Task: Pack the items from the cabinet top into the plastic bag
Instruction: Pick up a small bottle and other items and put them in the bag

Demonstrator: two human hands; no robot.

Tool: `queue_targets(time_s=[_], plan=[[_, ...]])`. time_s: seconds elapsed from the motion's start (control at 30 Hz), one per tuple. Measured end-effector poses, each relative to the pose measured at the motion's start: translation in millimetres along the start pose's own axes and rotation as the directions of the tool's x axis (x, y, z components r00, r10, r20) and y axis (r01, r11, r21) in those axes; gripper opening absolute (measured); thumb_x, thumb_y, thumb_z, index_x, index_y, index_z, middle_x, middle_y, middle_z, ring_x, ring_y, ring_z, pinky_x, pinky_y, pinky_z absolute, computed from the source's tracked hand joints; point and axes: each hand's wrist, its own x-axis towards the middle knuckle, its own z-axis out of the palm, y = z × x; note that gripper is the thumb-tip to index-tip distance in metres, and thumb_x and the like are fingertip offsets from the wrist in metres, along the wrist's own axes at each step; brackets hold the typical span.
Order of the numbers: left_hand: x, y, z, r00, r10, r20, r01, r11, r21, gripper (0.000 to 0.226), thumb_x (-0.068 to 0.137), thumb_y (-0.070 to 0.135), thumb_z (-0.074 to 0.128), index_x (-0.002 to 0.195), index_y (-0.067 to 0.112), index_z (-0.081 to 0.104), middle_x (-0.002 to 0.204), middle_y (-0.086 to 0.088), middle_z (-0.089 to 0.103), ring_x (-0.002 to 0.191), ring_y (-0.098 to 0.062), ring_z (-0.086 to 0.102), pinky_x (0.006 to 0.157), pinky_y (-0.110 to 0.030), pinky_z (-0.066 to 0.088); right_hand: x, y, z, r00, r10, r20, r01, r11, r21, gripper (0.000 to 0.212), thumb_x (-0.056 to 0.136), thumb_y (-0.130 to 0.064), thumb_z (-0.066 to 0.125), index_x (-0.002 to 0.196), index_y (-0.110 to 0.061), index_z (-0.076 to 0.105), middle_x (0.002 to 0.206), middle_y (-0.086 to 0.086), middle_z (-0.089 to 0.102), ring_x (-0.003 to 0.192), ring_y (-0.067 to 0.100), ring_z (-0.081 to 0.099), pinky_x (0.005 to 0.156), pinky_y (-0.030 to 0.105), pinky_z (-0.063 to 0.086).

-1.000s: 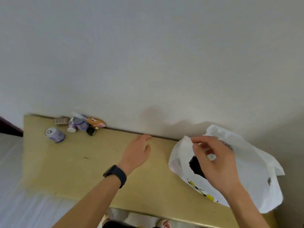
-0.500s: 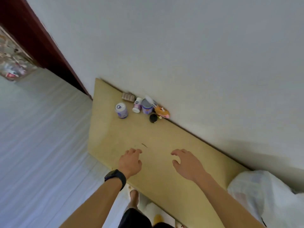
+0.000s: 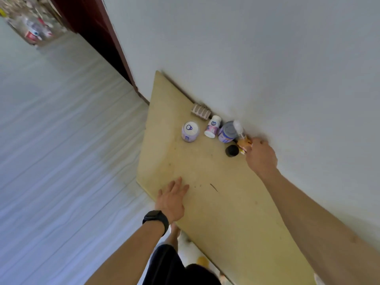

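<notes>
On the counter (image 3: 226, 212), near-left edge: your left hand (image 3: 171, 200), fingers straight and wide, holding nothing.
Back by the wall: white can (image 3: 190, 131), ribbed pack (image 3: 201, 111), small bottle (image 3: 212, 128), grey-lidded tin (image 3: 228, 132), close together.
Just right of the tin: black cap (image 3: 232, 150), orange packet (image 3: 243, 144).
Rightmost: your right hand (image 3: 261, 157), fingers curled on the orange packet.

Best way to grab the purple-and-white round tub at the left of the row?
Grip the purple-and-white round tub round its side wall, coming from the cabinet's front edge: it seems upright, apart from the small white bottle, with bare yellow wooden cabinet top in front.
</notes>
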Motion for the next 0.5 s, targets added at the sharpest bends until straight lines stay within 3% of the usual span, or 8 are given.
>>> queue_targets(time_s=[0.1, 0.23, 0.37, 0.5], plan=[[3, -5, -3, 1.0, 0.012, 0.013, -0.012, 1.0, 0.001, 0.074, 0.093, 0.02, 0.046, 0.156, 0.038, 0.011, 0.165, 0.008, -0.01, 0.151, -0.022, 0.001, 0.12, -0.056, 0.012, 3, 4, 6, 0.999, 0.034, -0.01, -0.034, 0.997, -0.075, 0.024, 0.097, -0.015, 0.049, 0.115, -0.002, 0.054, 0.113, 0.024, 0.062, 0.108, 0.042, 0.058, 0.078, 0.043, 0.049], [10, -3, -10, 1.0, 0.023, 0.005, -0.023, 0.999, 0.036, 0.069, 0.093, 0.021, 0.046, 0.155, 0.036, 0.019, 0.165, 0.004, -0.001, 0.149, -0.026, 0.012, 0.119, -0.054, 0.018, -11, 22, 10, 0.998, 0.067, -0.015, -0.068, 0.998, -0.014, 0.026, 0.098, -0.019, 0.042, 0.121, -0.01, 0.049, 0.108, 0.02, 0.064, 0.098, 0.041, 0.06, 0.07, 0.039, 0.042], [28, 9, -26, 0.998, 0.058, 0.017, -0.059, 0.995, 0.076, 0.064, 0.094, 0.024, 0.046, 0.153, 0.036, 0.025, 0.165, 0.003, 0.004, 0.146, -0.026, 0.019, 0.117, -0.048, 0.023, -16, 33, 9, 0.99, 0.14, 0.025, -0.142, 0.983, 0.114, 0.047, 0.095, -0.039, 0.051, 0.133, -0.015, 0.038, 0.116, 0.016, 0.061, 0.102, 0.043, 0.06, 0.078, 0.044, 0.046], [43, 28, -43, 0.995, 0.082, 0.06, -0.091, 0.983, 0.161, 0.063, 0.096, 0.026, 0.046, 0.154, 0.034, 0.024, 0.165, 0.002, 0.001, 0.148, -0.028, 0.016, 0.12, -0.05, 0.017, 0, 25, 8, 0.996, 0.09, -0.029, -0.081, 0.972, 0.22, 0.044, 0.093, -0.052, 0.054, 0.118, -0.016, 0.048, 0.112, 0.012, 0.069, 0.101, 0.041, 0.062, 0.079, 0.044, 0.047]])
